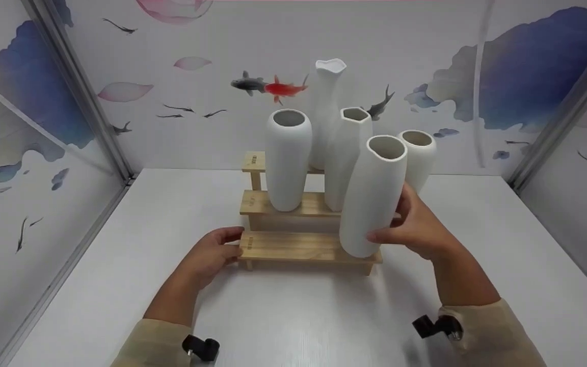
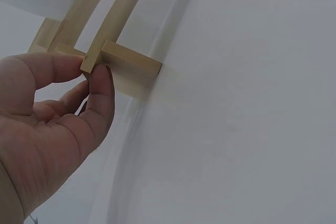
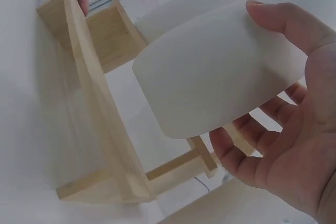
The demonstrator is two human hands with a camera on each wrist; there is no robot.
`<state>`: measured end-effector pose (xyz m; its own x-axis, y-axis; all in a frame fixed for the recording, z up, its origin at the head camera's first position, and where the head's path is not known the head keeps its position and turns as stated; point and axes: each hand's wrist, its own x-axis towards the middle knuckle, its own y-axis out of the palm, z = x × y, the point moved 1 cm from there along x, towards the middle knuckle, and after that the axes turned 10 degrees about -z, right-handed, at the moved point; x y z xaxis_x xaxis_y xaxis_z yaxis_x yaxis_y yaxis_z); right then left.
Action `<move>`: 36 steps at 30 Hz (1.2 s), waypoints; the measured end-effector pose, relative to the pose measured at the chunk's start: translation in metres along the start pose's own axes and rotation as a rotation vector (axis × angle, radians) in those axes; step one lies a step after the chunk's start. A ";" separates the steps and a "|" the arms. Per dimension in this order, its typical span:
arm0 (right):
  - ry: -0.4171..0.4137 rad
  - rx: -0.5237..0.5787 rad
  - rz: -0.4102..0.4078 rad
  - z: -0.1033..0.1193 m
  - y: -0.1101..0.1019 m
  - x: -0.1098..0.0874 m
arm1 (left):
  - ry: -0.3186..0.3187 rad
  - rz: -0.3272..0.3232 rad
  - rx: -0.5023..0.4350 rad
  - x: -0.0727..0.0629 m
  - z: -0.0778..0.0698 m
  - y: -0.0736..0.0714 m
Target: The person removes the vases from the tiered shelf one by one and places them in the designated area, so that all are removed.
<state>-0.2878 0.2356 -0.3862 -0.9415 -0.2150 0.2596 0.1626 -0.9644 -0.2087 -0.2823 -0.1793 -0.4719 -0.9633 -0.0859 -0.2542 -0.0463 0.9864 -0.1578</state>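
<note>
A white vase (image 1: 372,199) leans a little over the right end of the lowest step of a wooden tiered stand (image 1: 293,247). My right hand (image 1: 421,224) grips this vase low on its side, thumb in front and fingers behind; the right wrist view shows the vase's base (image 3: 152,98) tilted above the stand's board. At the stand's left end, my left hand (image 1: 212,257) pinches the end of the lowest board (image 2: 105,40) between thumb and fingers. On the middle step stand a smooth white vase (image 1: 288,163) and a vase with an angular rim (image 1: 349,158).
A tall white vase with a wavy rim (image 1: 326,112) stands on the top step at the back. Another white vase (image 1: 418,155) is partly hidden behind the held one, at the right. White panels (image 1: 196,137) with painted fish and petals enclose the white table (image 1: 283,326).
</note>
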 end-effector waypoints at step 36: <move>0.142 -0.075 -0.197 -0.032 -0.112 -0.006 | -0.013 -0.007 -0.006 0.001 -0.001 0.001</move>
<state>-0.3101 0.3502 -0.3948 -0.9857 0.0045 0.1682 -0.0451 -0.9702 -0.2381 -0.2832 -0.1787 -0.4709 -0.9593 -0.0945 -0.2659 -0.0545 0.9866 -0.1539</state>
